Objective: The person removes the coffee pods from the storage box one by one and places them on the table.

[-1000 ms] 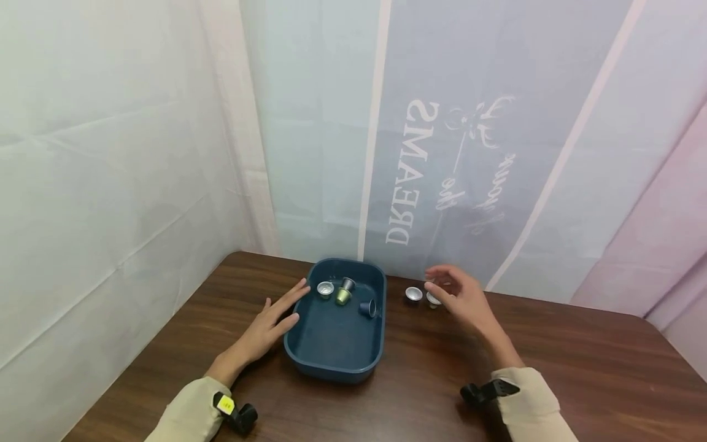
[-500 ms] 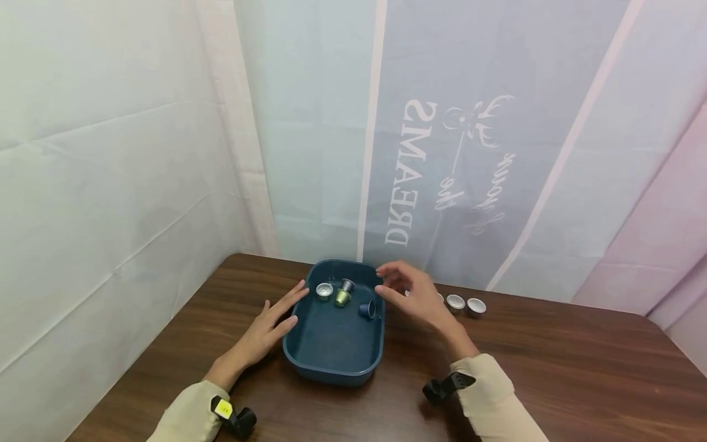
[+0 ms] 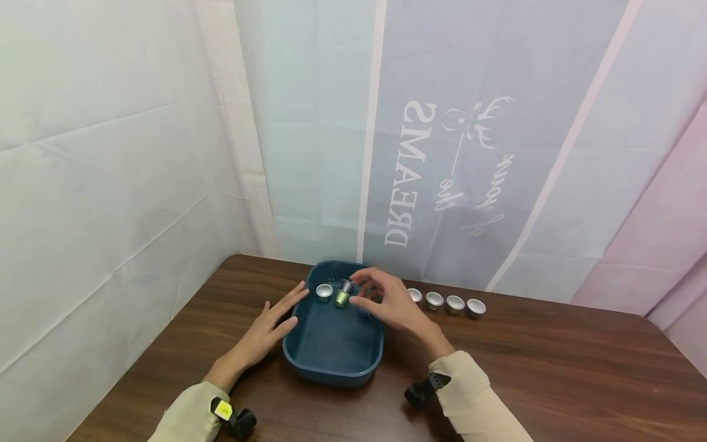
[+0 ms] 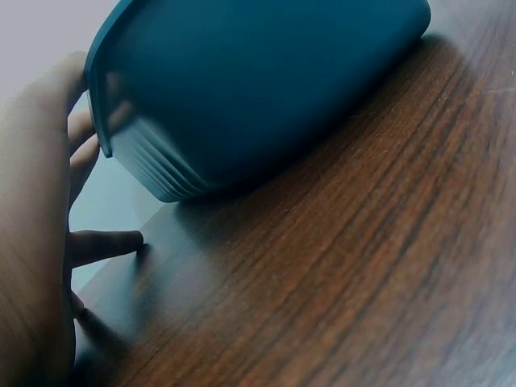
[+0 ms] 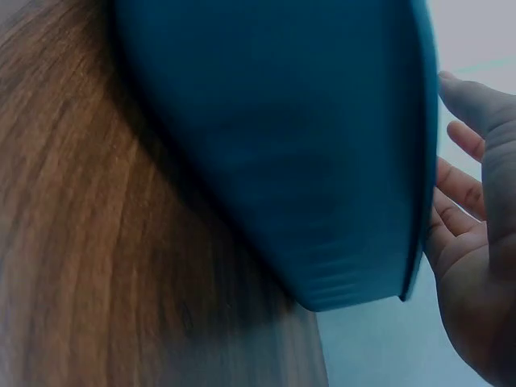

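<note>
My left hand point(image 3: 265, 328) lies along the left rim of a dark blue plastic bin point(image 3: 331, 347), its straight fingers resting at the edge. In the left wrist view, the fingers point(image 4: 105, 244) spread beside the bin's outer wall. Over the bin's right rim reaches my right hand point(image 3: 389, 301), thumb and fingers curved with a gap between them. Its fingertips are close to a green coffee capsule point(image 3: 342, 299) and a dark grey coffee capsule point(image 3: 347, 285). A capsule with a silver lid point(image 3: 324, 292) faces up farther left. The right hand mostly hides a navy capsule.
Right of the bin, several coffee capsules point(image 3: 455, 304) stand in a row, lids up, near the back of the brown wooden table point(image 3: 552, 368). Behind the table hangs a printed cloth point(image 3: 442, 153), and a pale cloth point(image 3: 121, 184) covers the left side.
My right hand has moved left, from above the capsule row to over the bin, uncovering the row. My left hand stays at the bin's left rim.
</note>
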The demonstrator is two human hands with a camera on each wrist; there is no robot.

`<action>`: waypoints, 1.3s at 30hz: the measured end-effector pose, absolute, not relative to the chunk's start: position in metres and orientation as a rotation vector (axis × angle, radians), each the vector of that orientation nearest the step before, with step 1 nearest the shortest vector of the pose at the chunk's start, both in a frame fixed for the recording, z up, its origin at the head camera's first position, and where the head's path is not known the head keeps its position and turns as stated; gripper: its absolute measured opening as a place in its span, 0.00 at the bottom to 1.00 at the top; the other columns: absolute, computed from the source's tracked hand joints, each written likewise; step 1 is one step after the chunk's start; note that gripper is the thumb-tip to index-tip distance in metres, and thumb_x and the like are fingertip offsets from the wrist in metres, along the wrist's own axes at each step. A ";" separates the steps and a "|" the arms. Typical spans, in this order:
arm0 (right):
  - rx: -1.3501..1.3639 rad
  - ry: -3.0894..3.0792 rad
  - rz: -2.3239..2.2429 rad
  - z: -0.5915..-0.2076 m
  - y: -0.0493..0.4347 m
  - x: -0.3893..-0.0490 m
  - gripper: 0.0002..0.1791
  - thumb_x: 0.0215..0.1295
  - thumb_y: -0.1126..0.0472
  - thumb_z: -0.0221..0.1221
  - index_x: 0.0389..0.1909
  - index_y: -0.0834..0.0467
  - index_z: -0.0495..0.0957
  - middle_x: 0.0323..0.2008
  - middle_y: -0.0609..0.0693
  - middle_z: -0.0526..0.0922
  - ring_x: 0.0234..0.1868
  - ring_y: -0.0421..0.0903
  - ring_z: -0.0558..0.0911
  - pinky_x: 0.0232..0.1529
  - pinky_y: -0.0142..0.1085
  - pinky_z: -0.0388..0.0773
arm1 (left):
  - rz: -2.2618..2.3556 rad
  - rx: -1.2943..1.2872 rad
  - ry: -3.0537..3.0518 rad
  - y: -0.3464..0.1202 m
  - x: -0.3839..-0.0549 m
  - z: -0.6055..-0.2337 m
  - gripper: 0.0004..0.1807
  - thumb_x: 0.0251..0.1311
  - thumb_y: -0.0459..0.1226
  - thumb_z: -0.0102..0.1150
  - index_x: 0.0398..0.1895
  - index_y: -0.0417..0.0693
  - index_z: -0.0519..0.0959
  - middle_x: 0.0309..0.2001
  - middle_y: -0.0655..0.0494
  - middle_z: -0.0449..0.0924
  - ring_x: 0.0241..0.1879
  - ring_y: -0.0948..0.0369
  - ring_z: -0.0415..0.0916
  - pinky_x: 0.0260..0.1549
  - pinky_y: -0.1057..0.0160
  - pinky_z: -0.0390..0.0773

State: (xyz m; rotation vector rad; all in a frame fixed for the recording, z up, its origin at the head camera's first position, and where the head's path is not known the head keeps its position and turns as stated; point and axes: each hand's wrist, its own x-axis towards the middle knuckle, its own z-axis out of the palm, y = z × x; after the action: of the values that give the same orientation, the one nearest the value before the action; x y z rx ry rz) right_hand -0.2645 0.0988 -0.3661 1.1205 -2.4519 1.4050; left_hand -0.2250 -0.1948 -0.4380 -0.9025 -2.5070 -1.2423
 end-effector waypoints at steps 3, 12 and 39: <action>1.155 -2.455 1.390 -0.377 0.094 -0.275 0.20 0.61 0.59 0.65 0.54 0.53 0.75 0.47 0.47 0.80 0.39 0.45 0.81 0.37 0.42 0.79 | -1.248 -0.892 -2.510 -0.196 -0.224 -0.438 0.29 0.71 0.36 0.44 0.74 0.52 0.57 0.75 0.53 0.47 0.71 0.48 0.49 0.53 0.22 0.32; 1.247 -2.460 1.335 -0.378 0.077 -0.289 0.22 0.61 0.52 0.66 0.54 0.55 0.76 0.47 0.52 0.80 0.37 0.40 0.80 0.38 0.36 0.79 | -1.256 -0.871 -2.523 -0.198 -0.223 -0.438 0.29 0.70 0.34 0.45 0.74 0.49 0.57 0.75 0.54 0.47 0.71 0.48 0.48 0.53 0.22 0.32; 1.228 -2.793 1.012 -0.380 0.043 -0.310 0.23 0.61 0.57 0.66 0.56 0.56 0.75 0.49 0.52 0.80 0.31 0.39 0.79 0.32 0.31 0.77 | -1.262 -0.916 -2.533 -0.197 -0.227 -0.439 0.28 0.73 0.38 0.43 0.75 0.53 0.56 0.75 0.54 0.45 0.72 0.47 0.47 0.53 0.22 0.31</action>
State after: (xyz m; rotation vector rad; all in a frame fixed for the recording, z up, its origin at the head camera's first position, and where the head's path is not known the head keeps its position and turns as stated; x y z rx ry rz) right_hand -0.3102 0.0431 -0.3799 1.2283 -2.7930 1.0124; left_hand -0.2273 -0.1967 -0.4392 -0.9158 -2.5331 -1.2621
